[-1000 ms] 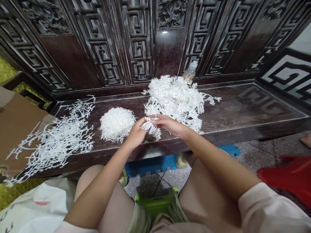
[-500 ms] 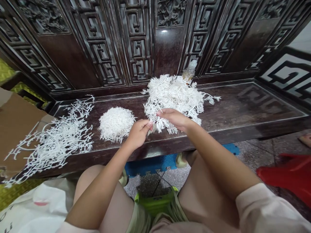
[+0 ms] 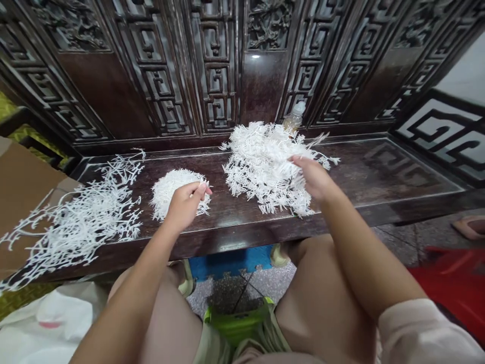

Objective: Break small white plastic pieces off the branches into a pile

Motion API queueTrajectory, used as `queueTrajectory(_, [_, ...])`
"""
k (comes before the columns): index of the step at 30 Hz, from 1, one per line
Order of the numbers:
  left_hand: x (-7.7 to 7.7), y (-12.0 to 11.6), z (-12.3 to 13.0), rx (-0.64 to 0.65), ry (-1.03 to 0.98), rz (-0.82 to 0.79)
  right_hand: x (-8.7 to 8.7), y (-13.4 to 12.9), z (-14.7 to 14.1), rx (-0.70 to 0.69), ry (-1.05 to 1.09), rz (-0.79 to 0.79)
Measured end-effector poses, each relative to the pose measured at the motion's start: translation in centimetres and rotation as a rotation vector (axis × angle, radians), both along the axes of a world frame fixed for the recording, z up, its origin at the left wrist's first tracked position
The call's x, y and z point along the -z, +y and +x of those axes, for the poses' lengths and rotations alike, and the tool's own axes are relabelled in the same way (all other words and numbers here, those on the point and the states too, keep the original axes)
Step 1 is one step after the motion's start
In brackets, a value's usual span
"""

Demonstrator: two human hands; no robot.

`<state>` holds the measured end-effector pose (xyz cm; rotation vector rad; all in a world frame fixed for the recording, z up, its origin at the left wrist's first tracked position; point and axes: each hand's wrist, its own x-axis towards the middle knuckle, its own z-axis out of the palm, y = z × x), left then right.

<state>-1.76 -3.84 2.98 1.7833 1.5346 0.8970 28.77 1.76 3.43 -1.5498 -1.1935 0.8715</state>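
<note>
My left hand point(image 3: 186, 205) is closed in a pinch at the right side of a small round mound of short white pieces point(image 3: 166, 187). Whether a small white bit at its fingertips is held or belongs to the mound, I cannot tell. My right hand point(image 3: 316, 178) pinches a white branched sprig point(image 3: 282, 157), blurred, over the right part of a large heap of feathery white sprigs point(image 3: 250, 172). At the far left lies a tangle of bare, thin white branched stems point(image 3: 91, 217), partly over the bench edge.
A clear bottle with a white cap point(image 3: 294, 116) stands behind the large heap, against the carved dark wooden backrest point(image 3: 263, 86). All piles lie on the dark wooden bench point(image 3: 364, 177). Cardboard point(image 3: 22, 202) is at the left, a white bag point(image 3: 56, 323) below it, a red plastic object point(image 3: 450, 283) at right.
My hands were together at the front of the large heap. The left has moved left to the small mound; the right has moved right and slightly up, with a sprig.
</note>
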Motion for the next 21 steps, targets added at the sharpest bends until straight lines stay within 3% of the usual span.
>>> queueTrajectory(5, [3.7, 5.1, -3.5, -0.190, 0.360, -0.091, 1.4, -0.7, -5.1, -0.112, 0.082, -0.167])
queueTrajectory(8, [5.1, 6.0, -4.5, -0.288, 0.462, -0.139, 2.4, -1.2, -7.3, -0.192, 0.054, -0.231])
queueTrajectory(11, [5.5, 6.0, -4.7, -0.364, 0.464, -0.181, 3.3, -1.6, -8.3, -0.280, 0.012, -0.264])
queueTrajectory(14, [5.4, 6.1, -4.7, -0.376, 0.333, -0.178, 3.7, -2.0, -9.0, -0.319, -0.012, -0.282])
queueTrajectory(21, [4.8, 6.1, -4.4, -0.317, -0.248, -0.308, 4.2, -2.3, -9.7, -0.317, -0.027, -0.269])
